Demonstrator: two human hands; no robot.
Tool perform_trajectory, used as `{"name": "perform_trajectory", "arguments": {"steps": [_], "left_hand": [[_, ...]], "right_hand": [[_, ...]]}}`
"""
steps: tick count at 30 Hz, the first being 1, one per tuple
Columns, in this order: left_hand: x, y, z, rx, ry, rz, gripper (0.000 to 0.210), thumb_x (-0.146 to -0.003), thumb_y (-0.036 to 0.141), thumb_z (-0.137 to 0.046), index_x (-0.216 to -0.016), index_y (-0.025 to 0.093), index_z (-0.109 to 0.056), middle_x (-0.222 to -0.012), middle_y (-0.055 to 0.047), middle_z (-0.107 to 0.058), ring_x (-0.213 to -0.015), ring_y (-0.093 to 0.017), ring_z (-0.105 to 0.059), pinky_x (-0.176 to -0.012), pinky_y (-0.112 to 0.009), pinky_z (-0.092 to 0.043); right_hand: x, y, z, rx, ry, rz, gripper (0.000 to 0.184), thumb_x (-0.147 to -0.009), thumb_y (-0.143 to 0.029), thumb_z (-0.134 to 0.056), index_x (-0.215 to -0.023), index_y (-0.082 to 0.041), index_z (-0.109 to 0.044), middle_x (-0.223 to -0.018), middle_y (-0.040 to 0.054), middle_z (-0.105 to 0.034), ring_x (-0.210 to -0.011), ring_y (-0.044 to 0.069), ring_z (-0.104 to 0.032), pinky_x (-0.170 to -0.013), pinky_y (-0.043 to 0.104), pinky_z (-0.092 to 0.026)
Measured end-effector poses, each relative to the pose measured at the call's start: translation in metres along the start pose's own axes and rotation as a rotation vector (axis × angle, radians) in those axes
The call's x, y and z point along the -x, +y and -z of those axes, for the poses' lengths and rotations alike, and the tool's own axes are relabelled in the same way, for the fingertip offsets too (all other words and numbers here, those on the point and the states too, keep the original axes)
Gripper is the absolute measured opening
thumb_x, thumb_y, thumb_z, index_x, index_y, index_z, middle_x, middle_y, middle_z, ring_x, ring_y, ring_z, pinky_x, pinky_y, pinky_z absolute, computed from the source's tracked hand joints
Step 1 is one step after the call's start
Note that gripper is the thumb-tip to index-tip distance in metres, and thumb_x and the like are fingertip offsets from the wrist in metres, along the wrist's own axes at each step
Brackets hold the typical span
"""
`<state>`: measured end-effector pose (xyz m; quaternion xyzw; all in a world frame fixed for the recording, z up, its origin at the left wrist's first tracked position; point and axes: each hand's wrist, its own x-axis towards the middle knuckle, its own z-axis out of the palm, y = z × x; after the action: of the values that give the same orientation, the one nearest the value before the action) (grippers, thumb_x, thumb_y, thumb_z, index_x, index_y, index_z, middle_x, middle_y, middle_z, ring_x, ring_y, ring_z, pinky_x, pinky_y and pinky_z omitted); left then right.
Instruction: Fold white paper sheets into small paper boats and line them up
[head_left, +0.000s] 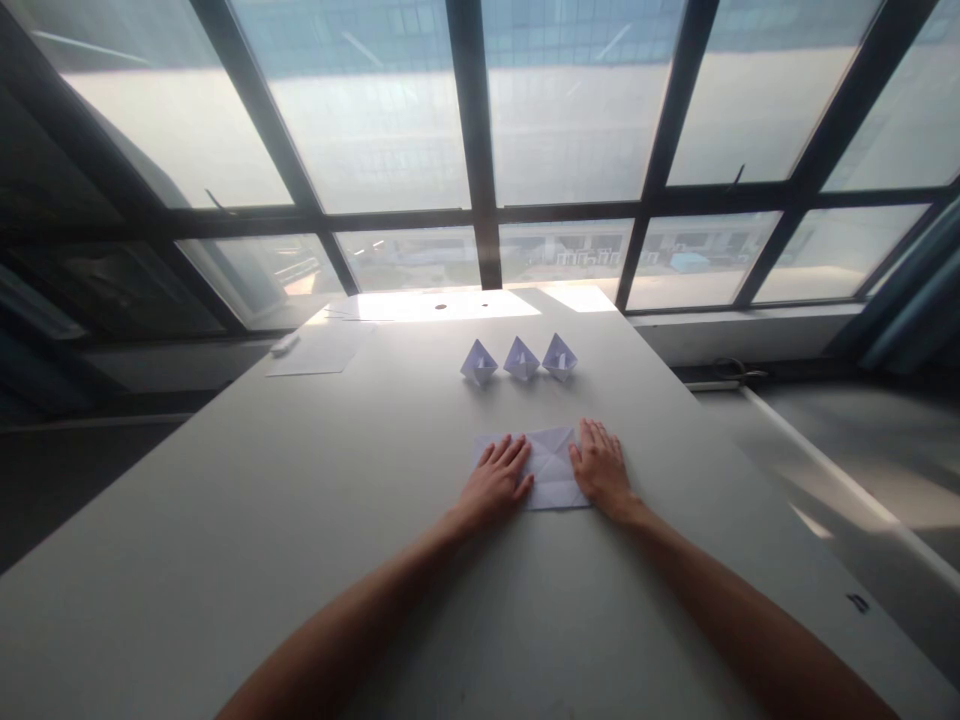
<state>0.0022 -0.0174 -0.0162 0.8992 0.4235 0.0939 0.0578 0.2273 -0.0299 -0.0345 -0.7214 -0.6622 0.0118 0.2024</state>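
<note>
Your forearms reach up from the bottom of the frame over the white table (300, 530). At lower right, near the table's edge, lies a small dark item (857, 603); any lettering on it is too small to read. Just right of centre, your left hand (496, 478) lies flat with fingers extended, covering much of the left part of the creased white paper (556, 468). Your right hand (602, 468) rests at the paper's right edge, fingers stretched out and close together; neither hand grips anything. Just beyond the paper, three folded paper boats (522, 360) stand in a row across the way to the far end. Farther off at left lie white sheets (319, 355), with windows (397, 110) filling the top.
</note>
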Motion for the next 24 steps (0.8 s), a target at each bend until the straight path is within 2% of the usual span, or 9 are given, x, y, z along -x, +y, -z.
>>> {"name": "perform_trajectory", "arguments": {"steps": [24], "left_hand": [[-0.0007, -0.0023, -0.0021, -0.036, -0.024, 0.0, 0.06, -0.1, 0.048, -0.033, -0.153, 0.02, -0.029, -0.16, -0.004, -0.024, -0.149, -0.025, -0.017, -0.12, -0.043, -0.016]], "right_hand": [[0.0009, -0.0011, 0.0015, 0.045, -0.074, 0.011, 0.053, -0.099, -0.035, -0.033, -0.143, -0.007, -0.043, -0.154, 0.0171, -0.035, -0.144, 0.029, -0.024, -0.117, 0.049, -0.013]]}}
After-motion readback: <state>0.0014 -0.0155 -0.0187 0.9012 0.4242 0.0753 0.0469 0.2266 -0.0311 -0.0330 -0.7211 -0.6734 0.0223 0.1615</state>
